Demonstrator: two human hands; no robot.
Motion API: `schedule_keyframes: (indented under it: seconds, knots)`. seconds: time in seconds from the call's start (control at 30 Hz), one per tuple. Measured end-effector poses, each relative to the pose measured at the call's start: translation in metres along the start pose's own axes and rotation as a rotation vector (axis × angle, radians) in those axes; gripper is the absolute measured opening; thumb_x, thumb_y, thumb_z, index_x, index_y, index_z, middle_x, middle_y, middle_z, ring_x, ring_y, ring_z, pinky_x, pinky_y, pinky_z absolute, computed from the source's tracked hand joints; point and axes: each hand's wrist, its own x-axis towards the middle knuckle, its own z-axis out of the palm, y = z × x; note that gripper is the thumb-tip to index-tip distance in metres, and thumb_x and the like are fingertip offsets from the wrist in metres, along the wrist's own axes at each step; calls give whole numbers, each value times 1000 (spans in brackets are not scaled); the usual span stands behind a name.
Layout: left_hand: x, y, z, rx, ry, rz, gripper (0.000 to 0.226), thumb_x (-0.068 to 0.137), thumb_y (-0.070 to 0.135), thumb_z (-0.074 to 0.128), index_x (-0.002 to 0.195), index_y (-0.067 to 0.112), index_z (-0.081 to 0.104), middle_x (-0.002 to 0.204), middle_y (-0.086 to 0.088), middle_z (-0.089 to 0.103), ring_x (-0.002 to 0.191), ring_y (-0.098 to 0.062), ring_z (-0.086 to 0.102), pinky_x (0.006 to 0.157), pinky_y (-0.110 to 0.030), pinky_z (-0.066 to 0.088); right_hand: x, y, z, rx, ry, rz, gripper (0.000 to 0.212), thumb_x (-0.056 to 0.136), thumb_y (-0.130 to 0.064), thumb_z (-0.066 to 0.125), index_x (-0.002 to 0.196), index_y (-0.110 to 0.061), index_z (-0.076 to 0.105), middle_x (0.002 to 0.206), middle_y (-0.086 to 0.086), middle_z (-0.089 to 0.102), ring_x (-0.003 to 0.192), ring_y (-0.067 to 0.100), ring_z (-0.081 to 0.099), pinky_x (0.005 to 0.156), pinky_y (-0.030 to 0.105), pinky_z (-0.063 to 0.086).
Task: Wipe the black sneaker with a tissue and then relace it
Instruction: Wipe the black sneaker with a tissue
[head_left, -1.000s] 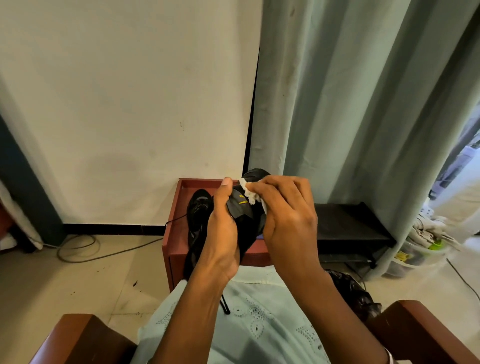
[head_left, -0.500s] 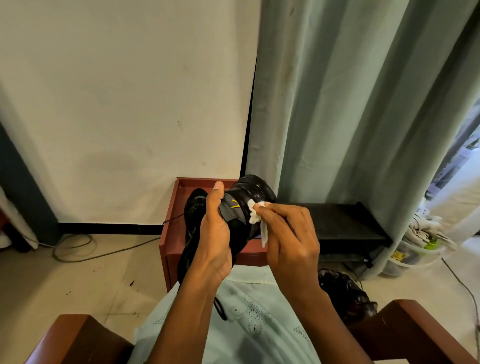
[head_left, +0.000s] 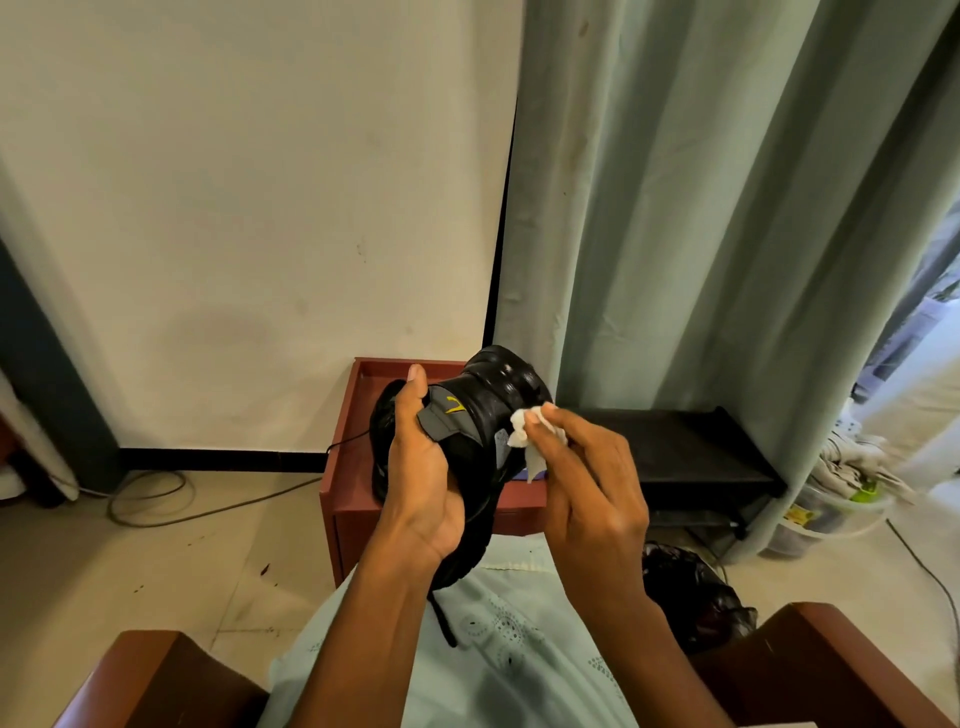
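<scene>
A black sneaker (head_left: 485, 410) with a grey tongue and a yellow mark is held up in front of me, sole end turned away. My left hand (head_left: 423, 478) grips it from the left side, thumb up along the tongue. My right hand (head_left: 587, 493) pinches a crumpled white tissue (head_left: 524, 434) against the sneaker's right side. A black lace (head_left: 441, 621) hangs down from the sneaker over my lap. A second black shoe (head_left: 382, 431) shows behind my left hand, mostly hidden.
A reddish-brown low stand (head_left: 343, 467) sits behind the sneaker by the wall. A black shoe rack (head_left: 691, 447) stands right of it under a green curtain (head_left: 701, 208). Wooden chair arms (head_left: 150, 670) flank my lap. Cables (head_left: 150, 493) lie on the floor left.
My right hand has slid the tissue down from the top of the sneaker to its right side. The sneaker has tipped so more of its sole end shows.
</scene>
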Motion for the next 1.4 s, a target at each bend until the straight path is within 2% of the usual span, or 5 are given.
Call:
schedule_keyframes:
  seconds: [0.4,0.73,1.0,1.13,1.4]
  knots:
    - [0,-6,2,4,-95,-13,64,90,62,46,125,13,66,119,-12,70,97,-22,69,64,-29,55,54,-4,2,67,36,110,25,88,9,68,106,-6,75,102,7,67,95,19,62,89,16,47]
    - [9,0,-9,-147,-68,-71,71,89,64,49,125,5,65,124,-19,66,117,-31,62,112,-43,39,15,-2,-6,198,41,121,31,85,6,69,109,-14,70,111,-2,64,102,16,65,90,27,53]
    - [6,-8,0,-185,-109,-65,60,94,59,44,112,8,70,105,-12,74,90,-25,73,72,-35,58,56,-2,-2,114,30,95,27,86,9,70,105,-8,75,102,3,70,95,16,65,89,18,49]
    - [13,-3,-7,-213,-93,-43,65,93,60,46,129,10,63,129,-15,64,119,-30,62,103,-42,48,47,0,1,166,23,79,27,85,9,70,105,-8,75,105,2,69,98,17,65,89,26,53]
    - [24,8,-22,-385,11,-16,51,94,50,49,122,12,67,129,-16,64,120,-32,60,109,-47,42,-11,9,8,208,-43,146,26,79,12,76,100,-5,77,102,6,70,97,19,67,83,38,57]
